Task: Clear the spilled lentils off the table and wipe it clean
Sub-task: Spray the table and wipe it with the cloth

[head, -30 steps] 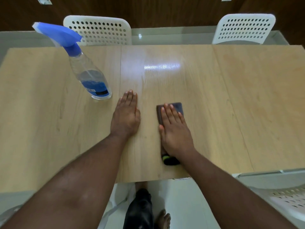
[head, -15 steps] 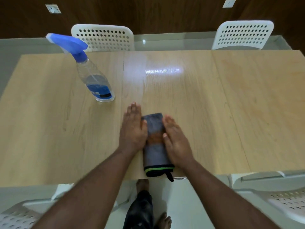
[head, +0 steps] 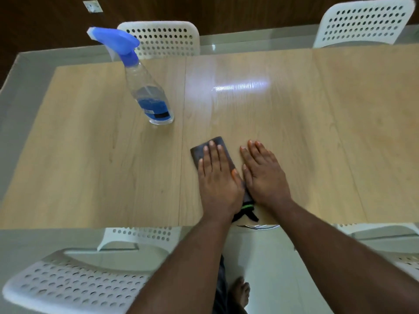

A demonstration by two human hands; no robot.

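One folded grey cloth (head: 217, 143) lay on the table (head: 90, 155), pressed flat beneath the left hand (head: 217, 177), whose fingers were straight. The right hand (head: 264, 175), also flat with straight fingers, rested on bare wood just beside it. One spray bottle (head: 147, 87) stood beyond the left hand. Four white chairs were visible.

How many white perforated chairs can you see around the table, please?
4: two across the table, far left and far right; one near left; one near right, mostly cropped. Others may be hidden.
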